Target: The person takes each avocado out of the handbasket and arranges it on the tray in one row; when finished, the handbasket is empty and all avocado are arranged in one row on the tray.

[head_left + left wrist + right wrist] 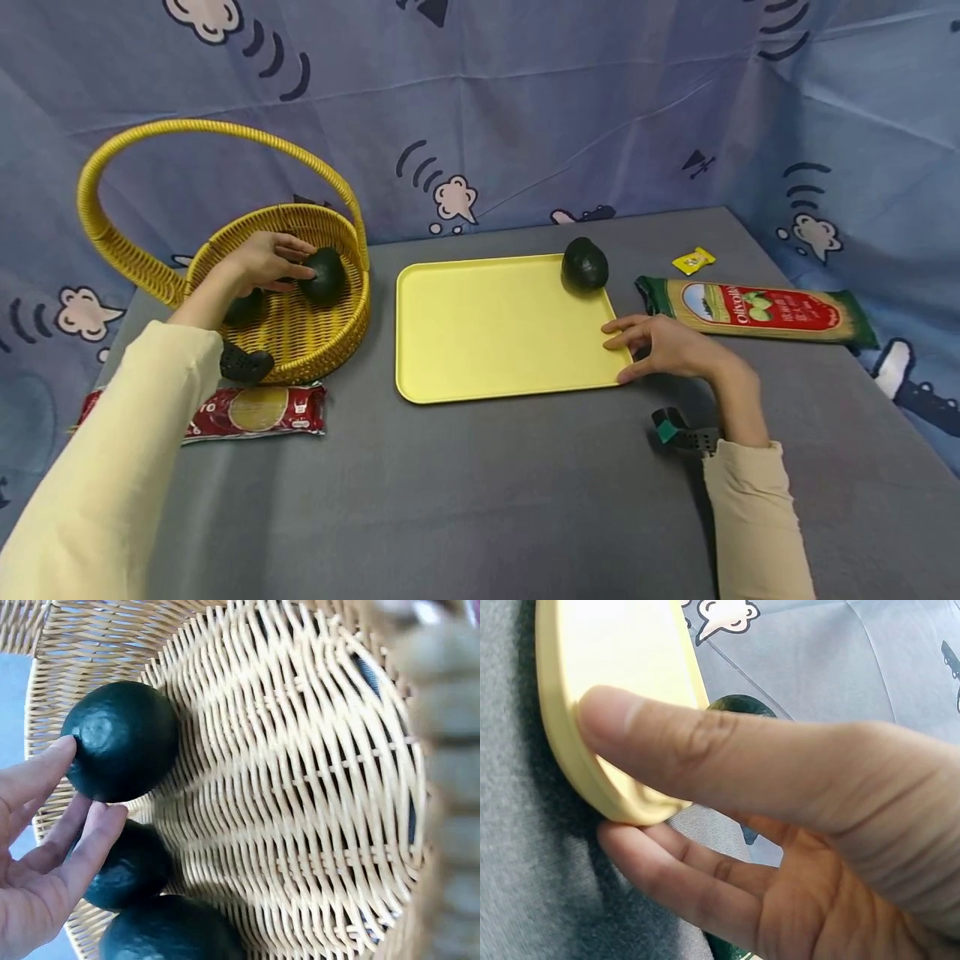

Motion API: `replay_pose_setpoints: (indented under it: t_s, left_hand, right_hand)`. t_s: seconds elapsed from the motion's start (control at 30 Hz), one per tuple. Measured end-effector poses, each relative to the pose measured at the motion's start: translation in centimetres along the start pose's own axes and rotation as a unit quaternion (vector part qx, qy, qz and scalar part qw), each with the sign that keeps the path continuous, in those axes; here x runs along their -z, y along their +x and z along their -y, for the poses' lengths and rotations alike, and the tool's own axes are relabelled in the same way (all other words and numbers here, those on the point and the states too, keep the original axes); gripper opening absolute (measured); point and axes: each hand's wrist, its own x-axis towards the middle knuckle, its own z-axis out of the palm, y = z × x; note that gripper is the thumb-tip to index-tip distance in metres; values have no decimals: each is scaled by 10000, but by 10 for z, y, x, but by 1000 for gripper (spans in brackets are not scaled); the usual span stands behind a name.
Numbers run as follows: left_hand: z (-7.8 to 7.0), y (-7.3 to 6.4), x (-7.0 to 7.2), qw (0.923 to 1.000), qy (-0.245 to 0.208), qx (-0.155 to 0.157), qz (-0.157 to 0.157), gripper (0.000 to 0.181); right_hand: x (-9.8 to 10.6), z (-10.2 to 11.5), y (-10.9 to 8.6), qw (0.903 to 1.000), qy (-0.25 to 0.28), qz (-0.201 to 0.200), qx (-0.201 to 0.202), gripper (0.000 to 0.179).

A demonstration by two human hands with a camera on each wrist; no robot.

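Note:
At the left stands a yellow wicker basket with a tall hoop handle. My left hand reaches into it, thumb and fingertips at one side of a dark green avocado, not wrapped round it. Two more avocados, an upper one and a lower one, lie beside it in the left wrist view. My right hand grips the near right corner of a yellow tray, its thumb over the rim in the right wrist view. Another avocado sits at the tray's far right corner.
A pasta pack lies right of the tray, with a small yellow packet behind it. In front of the basket is a red pack, partly hidden by my left arm. Patterned cloth hangs behind the grey table.

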Motion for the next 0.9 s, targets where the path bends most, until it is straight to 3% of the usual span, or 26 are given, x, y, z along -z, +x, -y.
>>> replay_pose_setpoints:
  t_s: [0.27, 0.57, 0.7, 0.9]
  left_hand:
    - [5, 3, -5, 9997, -255, 3, 67, 58]
    - [1, 17, -12, 9954, -293, -118, 906, 66]
    - [-4, 18, -14, 9966, -341, 38, 749, 64]
    - [-5, 17, -18, 9941, -921, 334, 470, 62]
  right_hand:
    - [-1, -2, 1, 10000, 5, -24, -10, 55]
    - [-1, -1, 1, 10000, 19, 0, -64, 54]
    - [-1, 1, 1, 10000, -2, -12, -64, 54]
    - [-1, 0, 0, 10000, 18, -2, -63, 53]
